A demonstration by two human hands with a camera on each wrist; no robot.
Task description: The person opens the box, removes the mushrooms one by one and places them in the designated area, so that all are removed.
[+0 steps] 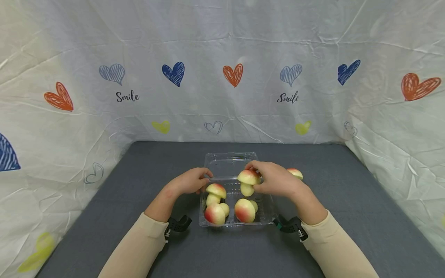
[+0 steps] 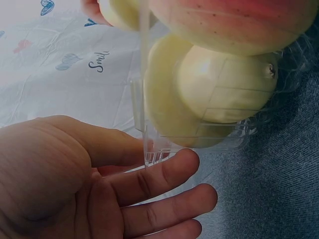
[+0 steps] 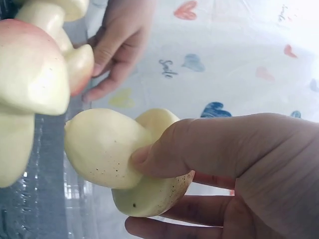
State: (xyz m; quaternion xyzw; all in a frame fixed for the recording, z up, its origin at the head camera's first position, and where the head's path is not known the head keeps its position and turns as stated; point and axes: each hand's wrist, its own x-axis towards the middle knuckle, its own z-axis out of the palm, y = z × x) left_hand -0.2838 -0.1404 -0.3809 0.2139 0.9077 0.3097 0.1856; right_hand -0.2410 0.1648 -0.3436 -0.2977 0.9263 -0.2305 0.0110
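My right hand (image 1: pixel 278 179) holds a toy mushroom (image 1: pixel 248 177), pale yellow with a reddish cap, above the back right of a clear plastic container (image 1: pixel 229 224). In the right wrist view the thumb presses on the pale stem of this toy mushroom (image 3: pixel 102 149), the fingers behind it. At the container's left side my left hand (image 1: pixel 189 180) pinches the rim between thumb and index finger; the left wrist view shows the other fingers (image 2: pixel 169 209) stretched out. Inside the container lie a back-left mushroom (image 1: pixel 216 190), a front-left mushroom (image 1: pixel 214 214) and a front-right mushroom (image 1: pixel 245 211).
The container's transparent lid (image 1: pixel 226 164) lies opened back, away from me. Another mushroom (image 1: pixel 295 173) is on the dark grey table (image 1: pixel 156 166), partly behind my right hand. A white sheet (image 1: pixel 201 100) printed with hearts hangs around the table's back and sides.
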